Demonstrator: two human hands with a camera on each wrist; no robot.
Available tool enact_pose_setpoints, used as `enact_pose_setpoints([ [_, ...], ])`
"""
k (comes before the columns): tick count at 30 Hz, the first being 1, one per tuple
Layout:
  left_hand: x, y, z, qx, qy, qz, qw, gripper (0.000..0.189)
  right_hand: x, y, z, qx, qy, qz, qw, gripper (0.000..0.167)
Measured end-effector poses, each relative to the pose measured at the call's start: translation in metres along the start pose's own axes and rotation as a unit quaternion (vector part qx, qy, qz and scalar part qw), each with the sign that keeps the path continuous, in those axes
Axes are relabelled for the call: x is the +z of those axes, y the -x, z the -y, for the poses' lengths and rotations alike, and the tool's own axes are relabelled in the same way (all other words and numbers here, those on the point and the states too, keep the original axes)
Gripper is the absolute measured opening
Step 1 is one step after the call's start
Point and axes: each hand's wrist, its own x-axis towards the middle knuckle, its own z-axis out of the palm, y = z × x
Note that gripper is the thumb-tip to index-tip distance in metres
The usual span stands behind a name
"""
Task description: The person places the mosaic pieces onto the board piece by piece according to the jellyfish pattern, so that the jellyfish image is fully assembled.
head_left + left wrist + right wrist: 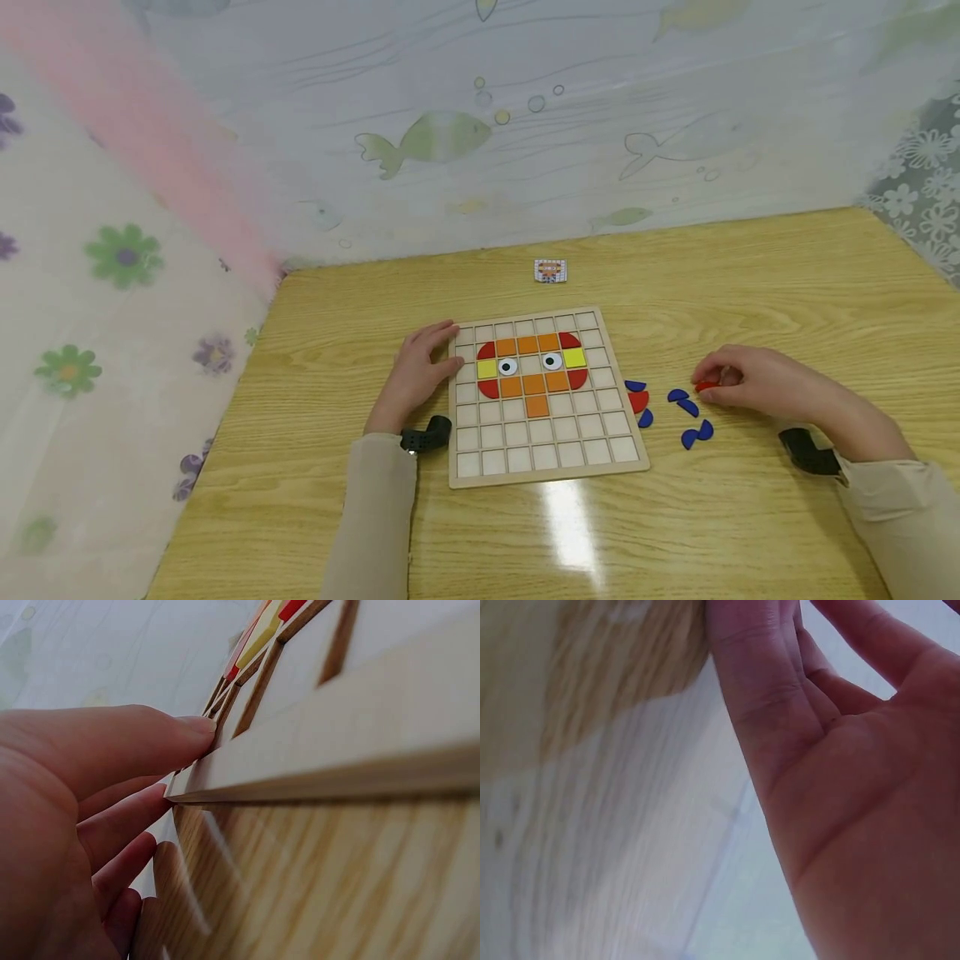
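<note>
My left hand [422, 367] rests at the left edge of a wooden grid board [471, 482]. Its thumb [191, 729] lies over the rim, while the other fingers stretch along the outer side. On the board, orange squares [533, 384], yellow squares [574, 357], red curved pieces [487, 389] and two eye discs [507, 367] form a face-like pattern. To the right of the board, my right hand [757, 382] pinches a red piece [705, 387] between thumb and fingertips, low over the table. The fingers partly cover that piece; in the right wrist view it is hidden.
Several blue half-round pieces [687, 408] lie between the board and my right hand. A red half-round piece [638, 402] sits against the board's right edge. Behind the board, a small pattern card [551, 271] lies on the wooden table [360, 308]. A patterned curtain [300, 125] hangs behind.
</note>
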Motion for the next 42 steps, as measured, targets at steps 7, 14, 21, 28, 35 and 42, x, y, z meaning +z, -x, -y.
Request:
enact_pose_setpoints([
  [7,0.0,0.0,-0.001,-0.003,0.004,-0.001,1.0,0.05,0.001,-0.002,0.002,-0.017,0.001,-0.016,0.9997,0.018],
  [14,0.0,0.0,0.001,-0.006,0.001,-0.001,1.0,0.05,0.004,-0.008,0.013,-0.021,0.013,-0.049,0.9985,0.017],
  [21,0.001,0.001,0.0,-0.004,-0.001,0.002,1.0,0.05,0.008,-0.017,0.023,-0.038,0.025,-0.074,0.9963,0.014],
  [28,0.001,-0.001,0.002,-0.002,-0.01,0.0,1.0,0.054,0.012,-0.029,0.04,-0.049,-0.01,-0.055,0.9973,0.015],
  [35,0.0,-0.001,0.002,-0.012,-0.014,0.006,0.9998,0.057,0.018,-0.043,0.057,-0.052,-0.037,-0.034,0.9974,0.015],
  [42,0.0,-0.001,0.002,-0.008,-0.017,0.006,0.9998,0.057,0.025,-0.057,0.074,-0.061,-0.057,-0.011,0.9964,0.013],
])
